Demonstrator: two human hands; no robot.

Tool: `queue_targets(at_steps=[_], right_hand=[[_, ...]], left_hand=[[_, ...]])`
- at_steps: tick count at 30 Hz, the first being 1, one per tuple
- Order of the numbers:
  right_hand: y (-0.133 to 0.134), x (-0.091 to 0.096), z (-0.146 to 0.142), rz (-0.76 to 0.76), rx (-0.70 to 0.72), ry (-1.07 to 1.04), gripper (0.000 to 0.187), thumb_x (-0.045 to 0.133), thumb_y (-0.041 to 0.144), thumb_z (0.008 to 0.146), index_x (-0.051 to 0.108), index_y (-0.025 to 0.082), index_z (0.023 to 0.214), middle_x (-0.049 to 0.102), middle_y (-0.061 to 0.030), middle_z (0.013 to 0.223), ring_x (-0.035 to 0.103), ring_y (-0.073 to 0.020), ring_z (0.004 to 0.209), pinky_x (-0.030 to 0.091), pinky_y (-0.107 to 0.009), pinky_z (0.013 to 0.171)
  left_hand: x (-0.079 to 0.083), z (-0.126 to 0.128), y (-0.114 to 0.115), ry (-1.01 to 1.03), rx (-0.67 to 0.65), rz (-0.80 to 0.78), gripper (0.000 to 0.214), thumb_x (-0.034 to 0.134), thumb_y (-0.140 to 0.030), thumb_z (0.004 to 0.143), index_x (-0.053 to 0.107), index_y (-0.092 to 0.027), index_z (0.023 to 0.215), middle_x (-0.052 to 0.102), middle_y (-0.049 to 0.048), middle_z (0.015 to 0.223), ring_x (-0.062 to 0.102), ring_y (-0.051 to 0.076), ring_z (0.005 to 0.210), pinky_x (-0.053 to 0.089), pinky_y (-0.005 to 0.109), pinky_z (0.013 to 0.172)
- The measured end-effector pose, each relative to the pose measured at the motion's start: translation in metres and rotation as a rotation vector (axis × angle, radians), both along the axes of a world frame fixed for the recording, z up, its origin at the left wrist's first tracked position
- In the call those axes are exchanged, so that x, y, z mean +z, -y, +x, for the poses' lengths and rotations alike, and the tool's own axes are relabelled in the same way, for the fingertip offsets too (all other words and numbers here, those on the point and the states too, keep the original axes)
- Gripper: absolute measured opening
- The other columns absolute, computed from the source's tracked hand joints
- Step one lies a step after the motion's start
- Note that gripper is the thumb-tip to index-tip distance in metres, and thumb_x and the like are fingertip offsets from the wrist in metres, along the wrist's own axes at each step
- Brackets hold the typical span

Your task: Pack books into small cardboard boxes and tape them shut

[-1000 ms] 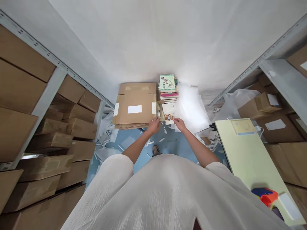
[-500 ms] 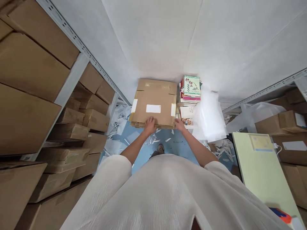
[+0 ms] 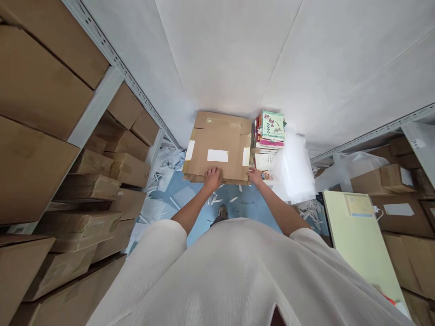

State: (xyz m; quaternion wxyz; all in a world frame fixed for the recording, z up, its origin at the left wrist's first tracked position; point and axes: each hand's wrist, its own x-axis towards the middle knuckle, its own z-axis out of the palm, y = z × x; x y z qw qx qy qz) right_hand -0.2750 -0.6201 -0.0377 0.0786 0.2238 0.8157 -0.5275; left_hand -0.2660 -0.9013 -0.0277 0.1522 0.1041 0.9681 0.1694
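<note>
Two hands are set at the near edge of the cardboard (image 3: 222,133), which is laid flat in layers straight ahead of the body, close to the wall (image 3: 234,54). By the left hand (image 3: 212,178) that edge is touched near its middle, with curled fingers rested on the top layer; the thumb is hidden, so whether a grip is taken cannot be told. By the right hand (image 3: 254,175) the near right corner is met with bent fingers (a pinch is suggested, but it cannot be confirmed at this size).

From the left hand the cardboard is extended forward and to both sides; from the right hand, forward and leftward. Its middle is thus nearer to the left hand. No long axis can be made out with certainty: the outline is seen as almost square, its near edge run across the body.

On its top a white label (image 3: 218,155) is borne. Just beside its right side books (image 3: 273,124) are piled, with a booklet (image 3: 263,160) in front, near the right hand. Farther right, translucent sheets (image 3: 294,172) are spread. Paper scraps (image 3: 234,199) are strewn on the floor (image 3: 260,206).
</note>
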Motion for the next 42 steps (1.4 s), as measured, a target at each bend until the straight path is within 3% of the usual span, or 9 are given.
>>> queue_targets(at_steps=[3, 8, 15, 21, 24, 31, 42], right_hand=[[0.002, 0.004, -0.005, -0.022, -0.021, 0.056, 0.044, 0.07, 0.035, 0.074, 0.08, 0.022, 0.115, 0.081, -0.0046, 0.091, 0.08, -0.0299, 0.1, 0.066, -0.046, 0.102], [0.009, 0.017, -0.012, -0.015, 0.076, 0.022, 0.027, 0.073, 0.033, 0.072, 0.082, 0.025, 0.097, 0.085, -0.0058, 0.091, 0.081, -0.0328, 0.101, 0.066, -0.05, 0.104], [0.015, 0.037, -0.02, 0.049, 0.108, -0.044, 0.016, 0.073, 0.032, 0.074, 0.076, 0.026, 0.089, 0.084, -0.0088, 0.094, 0.08, -0.0345, 0.105, 0.063, -0.048, 0.104], [0.017, 0.059, -0.022, 0.058, 0.125, -0.116, 0.015, 0.07, 0.034, 0.077, 0.073, 0.024, 0.088, 0.083, -0.0072, 0.091, 0.077, -0.0297, 0.095, 0.062, -0.042, 0.097], [0.019, 0.074, -0.027, 0.051, 0.093, -0.179, 0.019, 0.07, 0.036, 0.076, 0.074, 0.024, 0.09, 0.082, -0.0063, 0.091, 0.077, -0.0291, 0.096, 0.062, -0.041, 0.095], [0.023, 0.118, -0.043, 0.016, 0.128, -0.306, 0.027, 0.069, 0.04, 0.075, 0.075, 0.023, 0.094, 0.08, -0.0064, 0.091, 0.075, -0.0277, 0.091, 0.062, -0.042, 0.093], [0.027, 0.193, -0.051, -0.069, 0.231, -0.471, 0.039, 0.078, 0.049, 0.079, 0.078, 0.019, 0.105, 0.078, -0.0062, 0.091, 0.073, -0.0254, 0.088, 0.062, -0.039, 0.084]], left_hand=[[0.0, -0.003, 0.0, -0.006, 0.004, 0.0, 0.057, 0.061, -0.028, 0.106, 0.059, -0.026, 0.163, 0.055, 0.0179, 0.171, 0.051, 0.04, 0.155, 0.04, 0.057, 0.131], [0.002, -0.006, 0.004, -0.008, 0.002, -0.008, 0.055, 0.062, -0.031, 0.107, 0.059, -0.025, 0.161, 0.057, 0.0177, 0.17, 0.052, 0.04, 0.154, 0.041, 0.056, 0.13], [0.013, -0.01, 0.01, -0.015, -0.003, -0.01, 0.055, 0.067, -0.037, 0.108, 0.059, -0.025, 0.161, 0.056, 0.018, 0.171, 0.053, 0.039, 0.154, 0.041, 0.054, 0.129], [0.026, -0.016, 0.015, -0.035, -0.037, 0.017, 0.062, 0.073, -0.038, 0.105, 0.058, -0.027, 0.164, 0.055, 0.017, 0.173, 0.052, 0.039, 0.157, 0.04, 0.053, 0.131], [0.031, -0.019, 0.019, -0.08, -0.074, 0.065, 0.066, 0.074, -0.033, 0.103, 0.057, -0.026, 0.166, 0.054, 0.0171, 0.175, 0.052, 0.04, 0.158, 0.042, 0.056, 0.13], [0.046, -0.025, 0.027, -0.259, -0.011, 0.188, 0.078, 0.079, -0.031, 0.094, 0.057, -0.022, 0.168, 0.054, 0.0196, 0.176, 0.05, 0.044, 0.162, 0.044, 0.06, 0.13], [0.074, -0.031, 0.025, -0.522, -0.015, 0.31, 0.074, 0.078, -0.027, 0.088, 0.063, -0.022, 0.16, 0.061, 0.0181, 0.17, 0.056, 0.041, 0.158, 0.042, 0.059, 0.134]])
